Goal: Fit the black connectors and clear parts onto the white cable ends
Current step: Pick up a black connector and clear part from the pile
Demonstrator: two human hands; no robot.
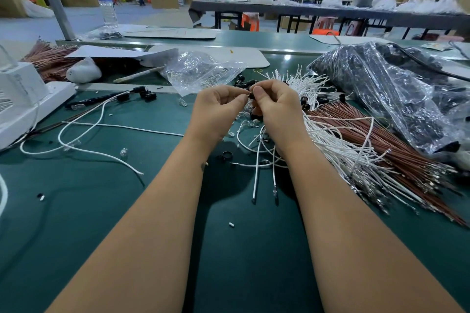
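Note:
Both hands meet above the green mat at mid-table. My right hand (pixel 274 107) pinches a small black connector (pixel 251 96) between thumb and fingers. My left hand (pixel 218 107) has its fingers curled and its thumb tip reaches the same connector. White cables (pixel 256 160) hang down from under the hands onto the mat. A big bundle of white cables (pixel 328 134) fans out to the right. Loose black connectors (pixel 147 95) lie at the left, and small clear parts (pixel 123 152) are scattered on the mat. What my left fingers hold is hidden.
A clear bag (pixel 198 71) of clear parts lies behind the hands. A large bag of black parts (pixel 381 84) sits at the right, with brown wires (pixel 381 145) beside it. A white device (pixel 23 99) stands at the left edge and a water bottle (pixel 105 0) at the back.

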